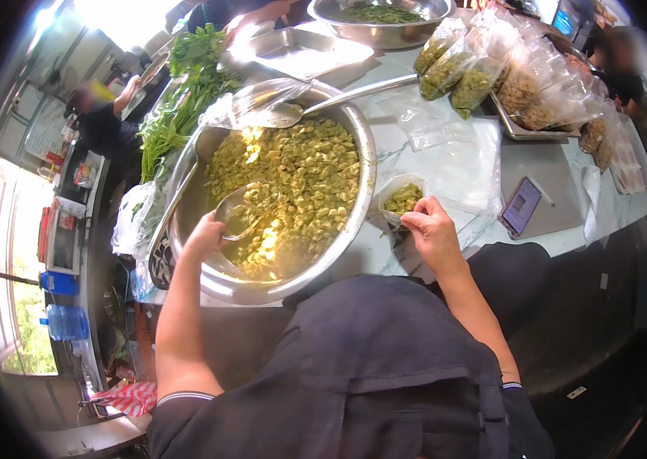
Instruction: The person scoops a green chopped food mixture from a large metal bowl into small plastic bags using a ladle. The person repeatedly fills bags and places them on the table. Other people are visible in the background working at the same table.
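A large stainless steel bowl (pixel 367 166) holds chunks of food in a green marinade (pixel 312 172). Inside it, my left hand (pixel 206 236) grips a clear bowl-shaped scoop (pixel 231 221), which has some of the chunks in it. To the right of the big bowl, my right hand (pixel 428 226) pinches the rim of a clear plastic bag (pixel 383 201). The bag's mouth is spread, and green chunks show inside. A long-handled metal ladle (pixel 358 94) rests across the bowl's far rim, near a crumpled plastic sheet (pixel 254 97).
Flat empty bags (pixel 467 166) lie right of my hand, beside a phone (pixel 521 206). Filled bags (pixel 478 74) crowd a metal tray (pixel 530 133) farther back. Leafy greens (pixel 185 97) lie left; a metal pan (pixel 312 51) and bowl of leaves (pixel 380 34) stand behind. Other people are nearby.
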`<state>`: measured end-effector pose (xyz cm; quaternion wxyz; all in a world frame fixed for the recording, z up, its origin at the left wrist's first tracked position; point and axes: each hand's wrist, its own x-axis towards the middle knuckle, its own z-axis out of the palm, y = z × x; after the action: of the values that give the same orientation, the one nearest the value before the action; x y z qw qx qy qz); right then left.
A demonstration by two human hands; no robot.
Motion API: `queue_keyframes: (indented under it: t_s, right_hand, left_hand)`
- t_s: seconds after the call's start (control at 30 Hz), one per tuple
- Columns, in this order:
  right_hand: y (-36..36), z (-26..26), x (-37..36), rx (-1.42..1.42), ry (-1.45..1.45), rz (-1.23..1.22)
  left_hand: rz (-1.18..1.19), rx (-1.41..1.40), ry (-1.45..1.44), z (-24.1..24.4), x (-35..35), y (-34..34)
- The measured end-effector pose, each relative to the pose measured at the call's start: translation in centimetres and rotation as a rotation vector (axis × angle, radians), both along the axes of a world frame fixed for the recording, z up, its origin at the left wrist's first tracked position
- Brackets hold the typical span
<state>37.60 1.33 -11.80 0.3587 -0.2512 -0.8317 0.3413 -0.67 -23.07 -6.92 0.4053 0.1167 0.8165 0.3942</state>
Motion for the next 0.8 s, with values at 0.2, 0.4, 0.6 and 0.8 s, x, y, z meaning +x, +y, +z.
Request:
queue_keyframes:
  t_s: [0.2, 0.4, 0.6, 0.8]
  right_hand:
    - [0.3, -0.4, 0.0, 0.053, -0.018, 0.03]
    - [0.2, 0.0, 0.1, 0.056, -0.033, 0.018]
    - [0.1, -0.4, 0.3, 0.06, -0.045, -0.02]
    - [0.1, -0.6, 0.8, -0.007, -0.01, -0.039]
  left_hand:
    - [-0.238, 0.017, 0.053, 3.9, 1.9, 6.3]
    - [-0.714, -0.076, 0.34, 7.4, 6.4, 15.7]
    - [-1.19, -0.284, 0.961, 9.6, 15.1, 23.7]
    - [-1.407, -0.311, 1.475, 8.0, 22.2, 25.1]
